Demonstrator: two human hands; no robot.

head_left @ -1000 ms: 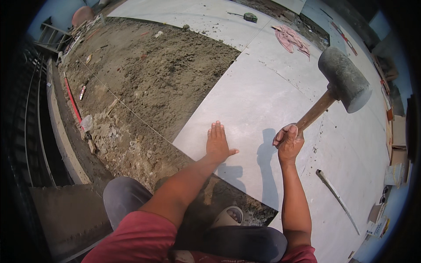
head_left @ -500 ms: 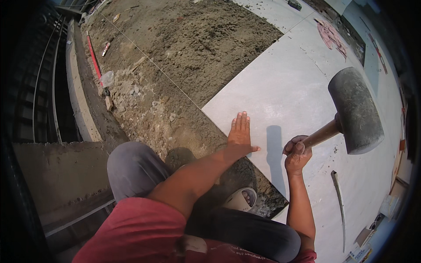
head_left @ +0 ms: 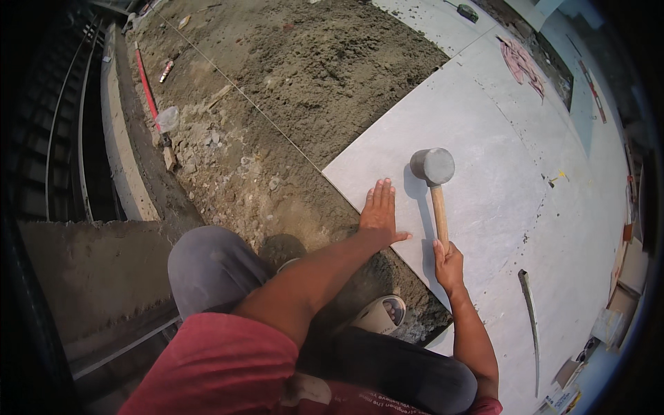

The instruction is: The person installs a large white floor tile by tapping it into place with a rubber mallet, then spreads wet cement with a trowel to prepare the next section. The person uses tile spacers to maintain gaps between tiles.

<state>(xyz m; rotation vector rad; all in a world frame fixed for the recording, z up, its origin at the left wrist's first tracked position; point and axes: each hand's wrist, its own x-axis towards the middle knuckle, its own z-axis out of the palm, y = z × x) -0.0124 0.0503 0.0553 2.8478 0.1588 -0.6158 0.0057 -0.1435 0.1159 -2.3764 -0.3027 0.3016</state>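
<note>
My left hand (head_left: 379, 218) lies flat on a pale grey floor tile (head_left: 477, 145), fingers stretched, near the tile's left edge. To its right, my right hand (head_left: 448, 266) grips the wooden handle of a mallet with a grey rubber head (head_left: 432, 167). The head is low over the tile, above and right of my left fingertips; whether it touches the surface I cannot tell. Left of the tile lies rough grey mortar (head_left: 290, 83), crossed by a taut string (head_left: 242, 92). My bent knees and a sandalled foot are below my hands.
At left are a metal grille (head_left: 62, 124), concrete ledge (head_left: 128, 180) and red pipe (head_left: 144, 76). A pink cloth (head_left: 520, 66) and tape measure (head_left: 467, 12) lie on the upper tiles. A thin metal bar (head_left: 527, 304) lies right of my right arm; boxes (head_left: 629, 270) line the right edge.
The mallet has swung down and leftward from its raised position to low over the tile beside my left hand. The view has shifted; my left hand stays flat on the tile.
</note>
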